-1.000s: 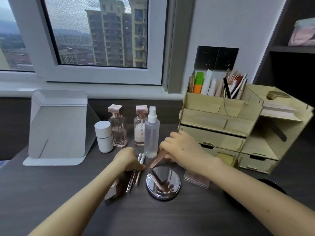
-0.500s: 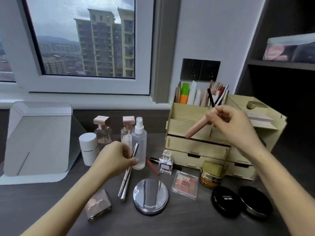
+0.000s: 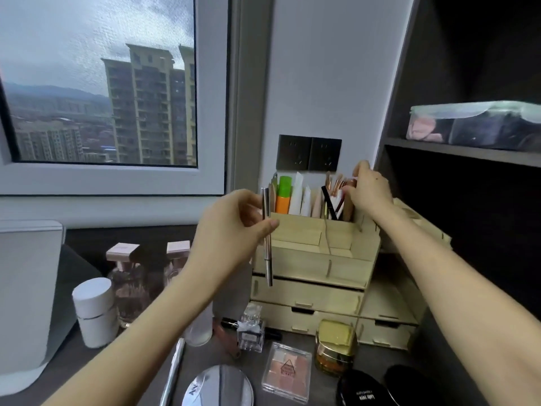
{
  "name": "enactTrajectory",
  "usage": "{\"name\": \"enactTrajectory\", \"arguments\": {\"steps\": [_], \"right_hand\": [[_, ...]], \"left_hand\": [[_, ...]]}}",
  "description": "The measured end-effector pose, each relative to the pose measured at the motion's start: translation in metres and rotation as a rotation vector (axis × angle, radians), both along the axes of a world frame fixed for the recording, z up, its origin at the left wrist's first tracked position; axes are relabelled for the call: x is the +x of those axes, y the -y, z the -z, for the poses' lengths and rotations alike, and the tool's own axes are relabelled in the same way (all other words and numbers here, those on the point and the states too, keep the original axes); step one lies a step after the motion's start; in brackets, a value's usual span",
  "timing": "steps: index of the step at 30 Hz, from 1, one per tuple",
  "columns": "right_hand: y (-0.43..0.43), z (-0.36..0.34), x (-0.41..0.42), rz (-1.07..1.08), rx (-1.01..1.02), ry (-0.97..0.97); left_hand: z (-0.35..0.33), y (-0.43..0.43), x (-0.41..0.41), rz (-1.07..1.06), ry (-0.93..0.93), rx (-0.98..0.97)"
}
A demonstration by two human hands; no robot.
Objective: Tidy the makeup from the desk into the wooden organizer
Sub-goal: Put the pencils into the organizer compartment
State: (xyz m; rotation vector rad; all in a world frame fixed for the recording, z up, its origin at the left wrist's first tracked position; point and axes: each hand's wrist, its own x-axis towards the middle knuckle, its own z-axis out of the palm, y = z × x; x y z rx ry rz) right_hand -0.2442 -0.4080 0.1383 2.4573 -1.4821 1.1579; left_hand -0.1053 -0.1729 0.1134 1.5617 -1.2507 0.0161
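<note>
Silver pen [image 3: 268, 259] — left hand [image 3: 231, 230]; pink tube [image 3: 352, 181] — right hand [image 3: 370, 191].

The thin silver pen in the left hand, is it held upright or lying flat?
Upright. The left hand pinches the silver pen near its middle, and it stands almost vertical before the wooden organizer.

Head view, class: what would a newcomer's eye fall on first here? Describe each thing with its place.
The left hand holds a slim silver pen upright at centre, in front of the wooden organizer. The right hand reaches into its top back compartment, among the brushes. A palette and gold jar sit on the desk below.
</note>
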Motion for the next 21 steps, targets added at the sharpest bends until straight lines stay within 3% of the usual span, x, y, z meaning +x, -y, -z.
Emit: {"name": "enactTrajectory", "arguments": {"steps": [3, 8, 11, 14, 16, 18, 21], "right_hand": [[0.011, 0.003, 0.000, 0.065, 0.011, -0.169], [0.023, 0.012, -0.003, 0.084, 0.054, -0.290], [0.008, 0.005, -0.009, -0.057, -0.032, -0.071], [-0.040, -0.012, -0.015, -0.600, 0.195, 0.407], [-0.061, -0.016, -0.017, -0.746, 0.205, 0.395], [-0.065, -0.013, -0.014, -0.688, 0.087, 0.324], [-0.057, -0.013, -0.012, -0.607, 0.021, 0.370]], "left_hand": [[-0.009, 0.028, -0.009, 0.028, -0.001, -0.029], [-0.016, 0.072, -0.019, 0.004, 0.017, -0.071], [-0.017, 0.088, -0.023, 0.000, 0.016, -0.078], [-0.016, 0.101, -0.025, 0.001, -0.014, -0.084], [-0.014, 0.108, -0.028, 0.012, -0.025, -0.096], [-0.013, 0.113, -0.034, 0.033, -0.035, -0.111], [-0.013, 0.118, -0.041, 0.063, -0.013, -0.120]]}}
